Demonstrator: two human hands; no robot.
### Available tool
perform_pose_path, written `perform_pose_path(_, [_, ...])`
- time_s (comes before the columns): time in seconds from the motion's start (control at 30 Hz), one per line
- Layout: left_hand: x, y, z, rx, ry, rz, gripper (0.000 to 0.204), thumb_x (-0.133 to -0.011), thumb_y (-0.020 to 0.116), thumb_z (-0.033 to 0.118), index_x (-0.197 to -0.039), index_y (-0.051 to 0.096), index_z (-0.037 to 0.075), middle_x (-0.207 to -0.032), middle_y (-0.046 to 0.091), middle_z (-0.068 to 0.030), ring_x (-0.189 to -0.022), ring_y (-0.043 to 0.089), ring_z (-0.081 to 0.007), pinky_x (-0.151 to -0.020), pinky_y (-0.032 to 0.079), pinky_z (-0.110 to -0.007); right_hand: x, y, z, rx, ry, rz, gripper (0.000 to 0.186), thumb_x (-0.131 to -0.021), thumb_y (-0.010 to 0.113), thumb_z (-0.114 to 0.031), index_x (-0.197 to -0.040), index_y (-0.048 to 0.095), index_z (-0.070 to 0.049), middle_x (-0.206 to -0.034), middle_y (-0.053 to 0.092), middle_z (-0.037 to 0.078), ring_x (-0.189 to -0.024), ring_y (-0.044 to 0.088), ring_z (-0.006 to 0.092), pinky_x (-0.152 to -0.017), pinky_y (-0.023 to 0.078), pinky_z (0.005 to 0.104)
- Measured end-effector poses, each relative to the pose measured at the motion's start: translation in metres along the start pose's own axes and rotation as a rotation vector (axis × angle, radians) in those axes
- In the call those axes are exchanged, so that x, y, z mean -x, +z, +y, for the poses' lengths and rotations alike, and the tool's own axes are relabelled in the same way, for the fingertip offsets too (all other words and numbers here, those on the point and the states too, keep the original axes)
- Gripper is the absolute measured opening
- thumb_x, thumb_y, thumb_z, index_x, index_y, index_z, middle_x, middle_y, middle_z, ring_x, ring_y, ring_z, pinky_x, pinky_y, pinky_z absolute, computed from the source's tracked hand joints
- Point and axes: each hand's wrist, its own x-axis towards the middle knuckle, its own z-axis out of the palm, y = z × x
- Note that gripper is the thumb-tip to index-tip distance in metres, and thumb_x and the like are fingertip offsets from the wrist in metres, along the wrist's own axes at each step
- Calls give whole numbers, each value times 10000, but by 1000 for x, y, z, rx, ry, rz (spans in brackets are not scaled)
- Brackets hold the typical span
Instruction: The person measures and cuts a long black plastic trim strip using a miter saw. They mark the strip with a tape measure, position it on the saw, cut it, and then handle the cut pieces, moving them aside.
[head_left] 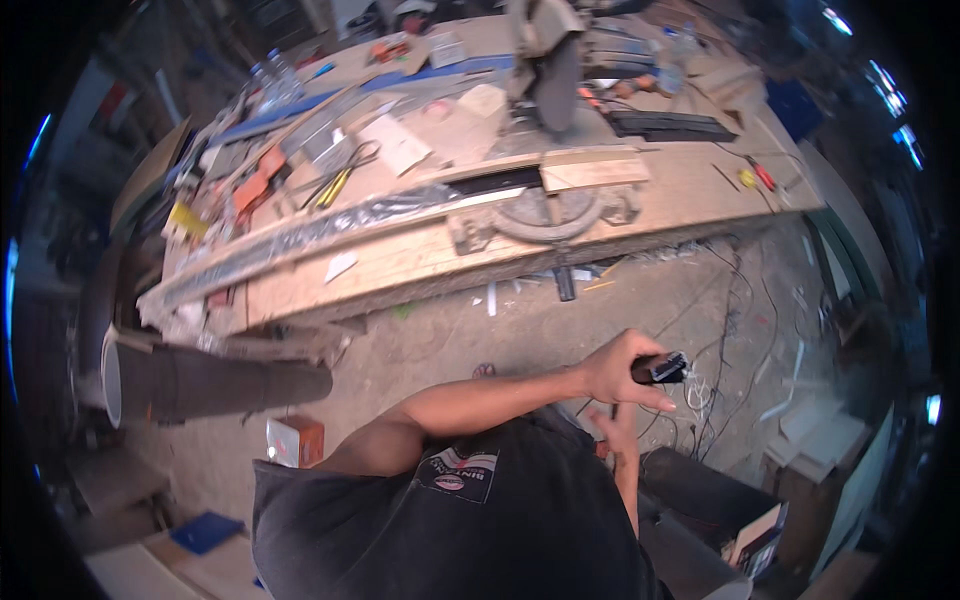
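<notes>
My left hand is closed round a dark, hollow-looking profile, seen nearly end-on with pale shreds at its tip, held in front of my body above the floor. My right hand is just below it, fingers curled; what they grip is partly hidden. Beyond them, a miter saw stands on a wooden workbench. Across its round base lie a short pale board and a long plastic-wrapped strip.
A large dark tube lies at left near an orange box. Cables and offcuts cross the floor at right, near pale sheets and black cases. Yellow-handled tools, bottles and scraps clutter the bench.
</notes>
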Motion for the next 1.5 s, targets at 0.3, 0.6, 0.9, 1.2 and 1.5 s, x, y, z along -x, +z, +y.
perform_pose_path(0.3, [23,-20,13,45,32,243,575,-784,977,404,-691,541,41,-608,410,29,-618,382,-83,-561,337,-337,-41,-1,21,-298,166,-47,977,-888,842,-402,-1643,393,26,-1618,482,206,-1529,440,344,-1258,335,447])
perform_pose_path(0.6, [129,-97,112,224,65,754,390,-894,874,294,-1056,667,6,-782,708,-86,-734,710,-204,-675,574,-351,-96,27,9,18,-48,-440,1201,-738,939,-553,-1663,403,-7,-1677,474,220,-1583,416,369,-1284,337,475])
perform_pose_path(0.9, [304,-188,136,673,595,984,509,-1113,549,558,-1000,657,74,-743,601,-65,-752,596,-232,-817,513,-431,-112,60,-38,408,-237,-602,949,-620,1030,-344,-1424,636,-28,-1335,694,212,-1264,654,410,-1074,511,495])
perform_pose_path(1.2, [531,-353,23,790,601,1783,709,-1013,692,644,-1261,610,-15,-1163,651,-159,-1142,649,-331,-1084,550,-525,-126,233,-111,787,-420,-542,585,-809,913,-337,-1295,699,-93,-1129,765,169,-1038,739,402,-867,579,481])
perform_pose_path(1.5, [659,-453,-18,510,-256,2105,502,-1003,809,410,-1180,644,-29,-1011,617,-129,-886,658,-273,-766,670,-471,-217,458,-179,969,-639,-573,576,-865,863,-364,-1347,662,-122,-1219,737,144,-1073,723,369,-880,574,493])
